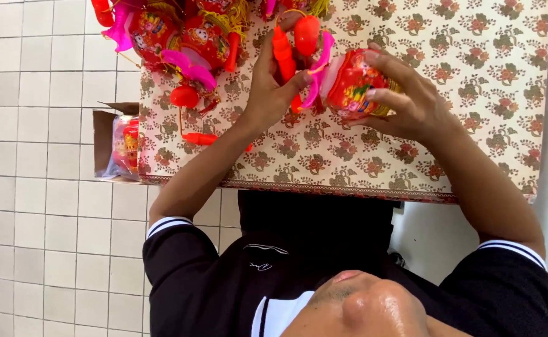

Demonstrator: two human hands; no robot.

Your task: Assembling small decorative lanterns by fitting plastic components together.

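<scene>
A small red toy lantern with colourful print and a pink plastic trim is gripped in my right hand, just above the floral tablecloth. My left hand pinches an orange plastic handle piece with a round orange bulb at its top, right beside the lantern's pink end. The two hands are close together, and the parts touch or nearly touch.
A heap of similar red lanterns with pink and orange parts and yellow tassels lies at the table's far left. An open cardboard box holding wrapped lanterns stands beside the table on the white tiled floor. My dark shirt fills the bottom.
</scene>
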